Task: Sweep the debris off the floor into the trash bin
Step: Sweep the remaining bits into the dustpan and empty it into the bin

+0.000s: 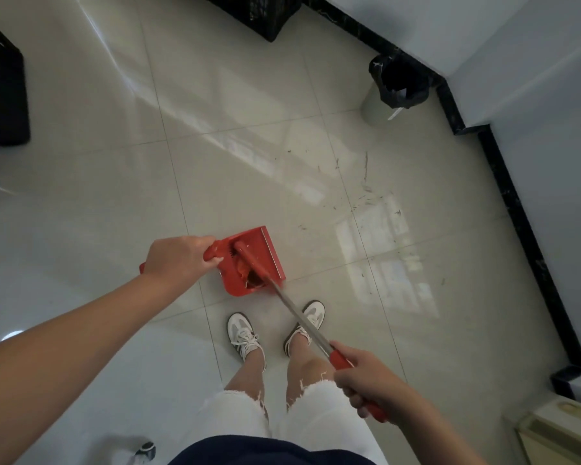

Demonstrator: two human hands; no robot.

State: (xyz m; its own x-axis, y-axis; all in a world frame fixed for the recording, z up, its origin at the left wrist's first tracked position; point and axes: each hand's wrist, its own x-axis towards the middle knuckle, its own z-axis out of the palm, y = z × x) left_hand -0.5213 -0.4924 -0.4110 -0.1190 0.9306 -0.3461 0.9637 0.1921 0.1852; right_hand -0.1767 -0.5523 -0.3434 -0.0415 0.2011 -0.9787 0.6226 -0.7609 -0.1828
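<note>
Head view: debris (366,193) lies beyond both hands, dustpan (259,260) between.

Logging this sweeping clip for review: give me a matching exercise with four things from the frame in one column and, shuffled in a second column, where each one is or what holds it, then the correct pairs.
Things
1. red dustpan
2. broom handle
3. trash bin
4. loose debris

Places
A. scattered on the floor tiles right of the dustpan
B. held by the left hand, in front of the shoes
C. against the black baseboard at the wall, lined with a black bag
D. gripped by the right hand, running down into the dustpan

Pairs: 1-B, 2-D, 3-C, 4-A
</note>
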